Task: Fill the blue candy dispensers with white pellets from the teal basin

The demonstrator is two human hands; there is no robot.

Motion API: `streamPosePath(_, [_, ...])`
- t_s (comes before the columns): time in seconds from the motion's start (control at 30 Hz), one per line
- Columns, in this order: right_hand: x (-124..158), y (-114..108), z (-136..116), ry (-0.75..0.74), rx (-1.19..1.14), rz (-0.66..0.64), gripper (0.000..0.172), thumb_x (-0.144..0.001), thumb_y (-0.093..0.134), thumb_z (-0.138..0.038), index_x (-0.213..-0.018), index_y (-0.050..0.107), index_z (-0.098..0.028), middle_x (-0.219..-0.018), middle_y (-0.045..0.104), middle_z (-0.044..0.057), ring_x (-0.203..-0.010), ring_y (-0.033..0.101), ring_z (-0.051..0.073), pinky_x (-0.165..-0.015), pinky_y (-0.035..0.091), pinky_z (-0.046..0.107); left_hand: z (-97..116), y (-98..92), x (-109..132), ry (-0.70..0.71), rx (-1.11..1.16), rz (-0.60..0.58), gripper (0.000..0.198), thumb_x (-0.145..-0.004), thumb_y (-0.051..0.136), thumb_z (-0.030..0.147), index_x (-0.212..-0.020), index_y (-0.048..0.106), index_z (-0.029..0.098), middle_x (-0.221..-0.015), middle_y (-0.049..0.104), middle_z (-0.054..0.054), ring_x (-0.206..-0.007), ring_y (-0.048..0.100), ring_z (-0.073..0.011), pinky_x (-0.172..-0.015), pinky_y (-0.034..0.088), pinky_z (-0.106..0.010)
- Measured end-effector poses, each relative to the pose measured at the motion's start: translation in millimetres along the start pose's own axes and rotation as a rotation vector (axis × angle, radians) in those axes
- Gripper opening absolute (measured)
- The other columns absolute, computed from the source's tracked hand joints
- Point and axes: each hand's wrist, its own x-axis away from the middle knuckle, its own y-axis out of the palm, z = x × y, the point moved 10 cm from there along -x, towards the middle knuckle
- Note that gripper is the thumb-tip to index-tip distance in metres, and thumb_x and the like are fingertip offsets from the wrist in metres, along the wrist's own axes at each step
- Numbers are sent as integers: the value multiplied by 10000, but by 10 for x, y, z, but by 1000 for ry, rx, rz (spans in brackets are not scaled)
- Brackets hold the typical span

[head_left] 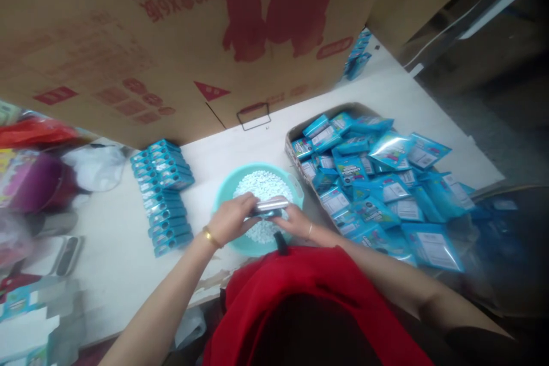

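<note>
Both of my hands meet over a teal bowl (227,187) filled with small white pieces (262,184). My left hand (234,218), with a gold bracelet on the wrist, is closed around a small silvery-blue pouch (270,206). My right hand (297,222) grips the same pouch from below. The pouch lies roughly level above the white pieces.
A row of stacked blue packets (165,197) lies left of the bowl. A cardboard tray (295,132) heaped with blue pouches (377,183) sits to the right. A big cardboard box (171,40) stands behind. Red and purple bags (34,171) crowd the left edge.
</note>
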Motion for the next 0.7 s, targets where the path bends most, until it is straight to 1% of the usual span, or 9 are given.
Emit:
streamPosePath(0.03, [-20, -116, -34, -9, 51, 3, 445, -834, 596, -334, -1242, 459, -221, -1136, 602, 79, -1061, 583, 231, -909, 483, 372, -11, -1, 7, -2, 20, 1, 229, -873, 517, 332, -1051, 505, 189, -943, 577, -57, -825, 566, -185, -709, 471, -299])
streamPosePath(0.1, [-63, -557, -45, -30, 241, 109, 474, -837, 581, -353, -1266, 443, -204, -1202, 563, 111, -1128, 536, 258, -959, 448, 414, -123, -149, 71, -44, 50, 80, 188, -869, 520, 315, -1011, 508, 192, -912, 561, -42, -788, 545, -166, -684, 451, -275])
streamPosePath(0.17, [-91, -1121, 42, -30, 502, 268, 371, -873, 499, -309, -1224, 485, -190, -1168, 566, 127, -1124, 516, 275, -981, 411, 458, -408, -391, 216, -142, 48, 218, 175, -861, 530, 312, -984, 512, 190, -885, 545, -35, -775, 528, -160, -685, 438, -270])
streamPosePath(0.23, [-158, -1428, 279, -7, 796, 183, 327, -857, 492, -272, -1167, 538, -175, -1142, 579, 135, -1134, 489, 302, -977, 391, 478, -840, -581, 429, -276, 1, 333, 173, -850, 538, 323, -953, 523, 185, -856, 533, -31, -765, 517, -164, -694, 433, -276])
streamPosePath(0.33, [-175, -1482, 738, -16, 1097, -136, 424, -765, 561, -220, -1177, 545, -125, -1218, 554, 166, -1176, 446, 332, -947, 390, 457, -1614, -594, 746, -489, -115, 350, 213, -827, 551, 349, -956, 541, 179, -898, 546, -51, -807, 533, -193, -713, 436, -294])
streamPosePath(0.43, [-94, -1286, 1077, -39, 1256, -399, 500, -681, 624, -183, -1171, 552, -114, -1206, 566, 171, -1137, 473, 331, -893, 393, 433, -2351, -316, 961, -667, -205, 201, 231, -816, 548, 365, -952, 557, 180, -961, 561, -73, -846, 562, -218, -704, 438, -295])
streamPosePath(0.5, [-73, -1154, 1214, -21, 1320, -508, 424, -686, 615, -158, -1109, 588, -143, -1126, 602, 154, -1045, 526, 309, -825, 400, 410, -2735, -100, 1060, -745, -242, 97, 237, -820, 536, 370, -959, 560, 179, -977, 567, -81, -853, 579, -228, -696, 441, -294])
streamPosePath(0.6, [-92, -1073, 1298, 20, 1368, -601, 276, -722, 583, -136, -993, 627, -170, -1042, 627, 136, -968, 561, 287, -750, 400, 376, -3124, 126, 1184, -822, -272, 16, 269, -830, 517, 368, -1013, 554, 174, -1042, 563, -104, -888, 595, -255, -708, 455, -315])
streamPosePath(0.7, [-87, -1238, 1257, 94, 1354, -601, 291, -720, 622, -181, -1010, 610, -159, -1016, 644, 133, -958, 573, 291, -734, 416, 370, -3284, 200, 1299, -890, -270, 50, 333, -836, 504, 355, -1107, 528, 162, -1162, 527, -144, -941, 592, -283, -741, 470, -351])
